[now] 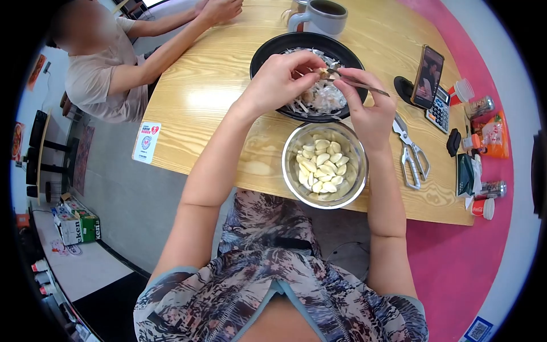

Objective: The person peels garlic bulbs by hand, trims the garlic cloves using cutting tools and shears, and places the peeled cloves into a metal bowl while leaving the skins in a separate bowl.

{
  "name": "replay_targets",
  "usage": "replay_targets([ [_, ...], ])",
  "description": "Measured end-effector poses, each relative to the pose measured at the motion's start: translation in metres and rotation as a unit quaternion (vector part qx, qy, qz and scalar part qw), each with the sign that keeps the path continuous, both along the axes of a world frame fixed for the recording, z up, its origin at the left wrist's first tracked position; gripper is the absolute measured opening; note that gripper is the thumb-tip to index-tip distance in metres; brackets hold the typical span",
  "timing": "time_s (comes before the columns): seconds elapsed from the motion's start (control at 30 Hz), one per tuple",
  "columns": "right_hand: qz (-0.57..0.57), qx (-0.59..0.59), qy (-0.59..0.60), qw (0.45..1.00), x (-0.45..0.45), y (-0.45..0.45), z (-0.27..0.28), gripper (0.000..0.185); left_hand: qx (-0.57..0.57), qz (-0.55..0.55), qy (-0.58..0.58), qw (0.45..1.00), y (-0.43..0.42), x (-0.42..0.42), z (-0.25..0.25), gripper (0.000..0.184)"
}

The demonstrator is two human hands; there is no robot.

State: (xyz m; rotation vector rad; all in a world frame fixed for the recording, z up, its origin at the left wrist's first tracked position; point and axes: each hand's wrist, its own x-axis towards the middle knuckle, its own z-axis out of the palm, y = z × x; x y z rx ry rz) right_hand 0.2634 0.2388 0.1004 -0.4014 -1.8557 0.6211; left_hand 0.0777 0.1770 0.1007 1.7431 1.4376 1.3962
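Over a black plate point(260, 58) piled with papery garlic skins point(327, 98), my two hands meet. My left hand point(282, 80) pinches a garlic clove point(323, 74), partly hidden by the fingers. In my right hand point(367, 102) is a thin metal tool that looks like tweezers point(370, 88), its tip at the clove and its other end sticking out to the right. Just below the plate, near the table edge, a steel bowl point(289, 178) holds many peeled garlic cloves point(323, 165).
Scissors point(407, 149) lie right of the bowl. Farther right are a propped phone point(427, 77), a calculator point(439, 109), cups and jars. A grey mug point(326, 20) stands behind the plate. Another person point(108, 74) sits at the left, forearms on the wooden table point(194, 85).
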Motion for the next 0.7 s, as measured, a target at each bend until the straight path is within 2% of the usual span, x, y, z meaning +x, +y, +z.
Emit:
replay_targets([
  [0.17, -0.006, 0.066, -0.007, 0.998, -0.003, -0.002, 0.000, 0.021, 0.066, 0.031, 0.096, 0.993, -0.005, 0.001, 0.000, 0.018],
  [0.2, -0.012, 0.101, -0.010, 0.995, -0.003, -0.002, 0.000, 0.021, 0.067, 0.032, 0.093, 0.993, -0.005, 0.001, 0.000, 0.018],
  [0.4, -0.027, 0.101, 0.010, 0.995, -0.004, -0.002, -0.002, 0.019, 0.074, 0.036, 0.096, 0.992, -0.006, 0.006, -0.002, 0.019],
  [0.5, -0.027, 0.099, 0.014, 0.995, -0.004, -0.004, 0.000, 0.017, 0.057, 0.046, 0.057, 0.996, -0.008, 0.010, 0.000, 0.019],
  [0.57, -0.016, 0.109, 0.009, 0.994, -0.003, -0.005, 0.002, 0.017, 0.001, 0.026, -0.047, 0.999, -0.008, 0.010, 0.002, 0.020],
  [0.63, -0.006, 0.118, 0.005, 0.993, -0.004, -0.006, 0.003, 0.016, 0.007, 0.021, -0.083, 0.996, -0.003, 0.004, -0.006, 0.021],
  [0.7, 0.005, 0.076, 0.012, 0.997, -0.004, -0.007, 0.002, 0.015, -0.015, -0.028, -0.187, 0.982, -0.001, -0.002, -0.007, 0.023],
])
